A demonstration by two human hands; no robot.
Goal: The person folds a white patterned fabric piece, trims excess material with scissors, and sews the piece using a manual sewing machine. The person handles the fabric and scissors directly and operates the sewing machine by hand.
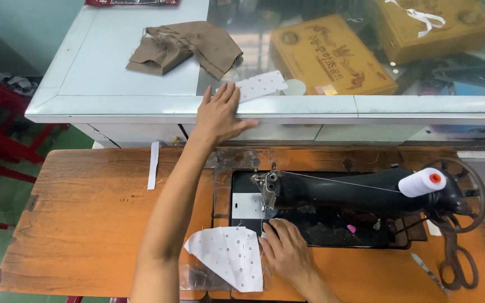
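Mid-sewing pause: left hand [218,115] reaches flat and open onto the white dotted strip [260,85] on the glass counter [141,104], right hand [287,252] lies open, pinning dotted fabric [228,255] beside the sewing machine [355,193]; strip needs pinching up.

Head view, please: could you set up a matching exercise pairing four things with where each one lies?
Things:
1. brown cloth
2. thread spool
3. scissors
4. left hand

Places:
A. on the sewing machine
B. at the glass counter edge, by a white dotted strip
C. on the counter's far left part
D. on the wooden table, right end

Pairs: 1-C, 2-A, 3-D, 4-B
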